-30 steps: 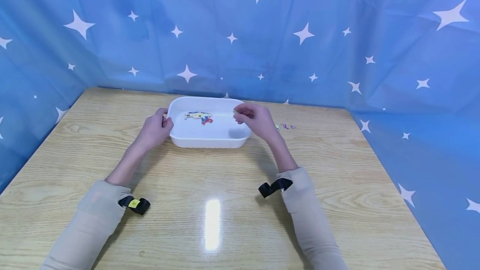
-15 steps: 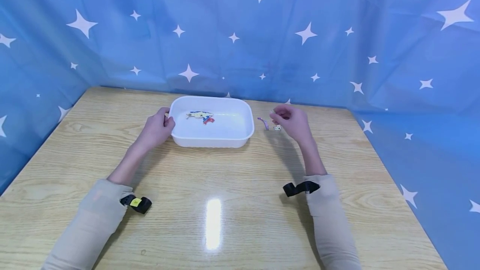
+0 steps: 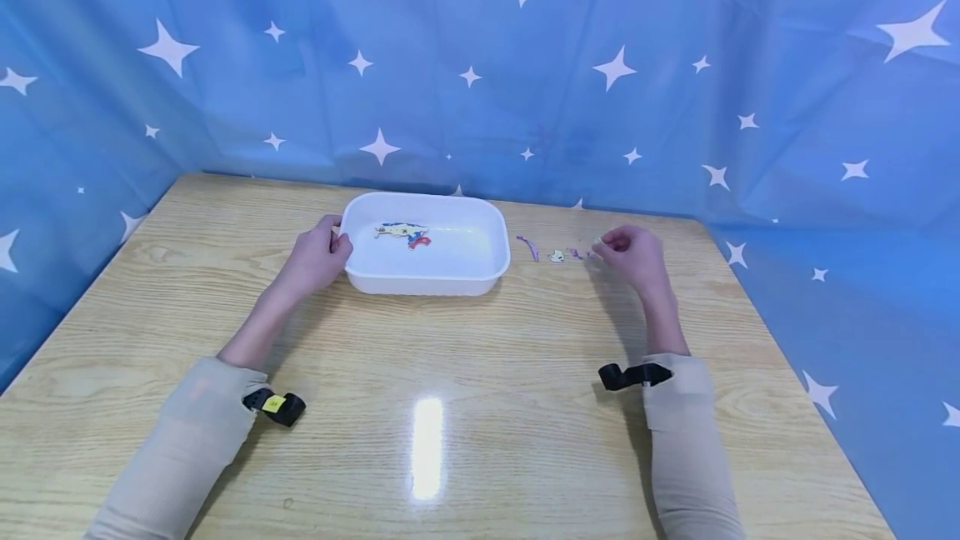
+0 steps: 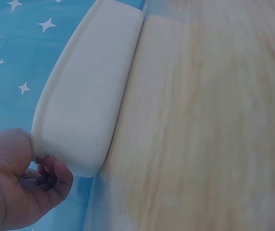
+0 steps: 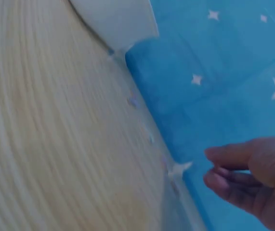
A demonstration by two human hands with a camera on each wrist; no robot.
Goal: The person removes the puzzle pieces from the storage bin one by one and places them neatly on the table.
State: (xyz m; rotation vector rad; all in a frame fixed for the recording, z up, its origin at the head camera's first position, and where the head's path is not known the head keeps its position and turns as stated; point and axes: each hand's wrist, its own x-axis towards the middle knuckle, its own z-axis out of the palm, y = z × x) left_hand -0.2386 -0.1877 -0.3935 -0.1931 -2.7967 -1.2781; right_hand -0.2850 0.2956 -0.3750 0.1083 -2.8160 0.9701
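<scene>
1. Head: a blue starred curtain (image 3: 480, 23) is hanging behind the wooden bench (image 3: 480, 357). White tray (image 3: 427, 284) is sitting far back, flat coloured pieces (image 3: 397, 230) lying inside. Left hand (image 3: 321, 255) is gripping its left end. Right hand (image 3: 637, 257) is hovering by small cutouts (image 3: 529, 247), fingers narrowed; cannot tell whether pinching one.
2. Left wrist: tray is looking light, stiff, likely slick; rim offering the best hold.
3. Right wrist: cutouts are blurring, probably thin and fragile, calling for fingertip pinches at edges.
</scene>
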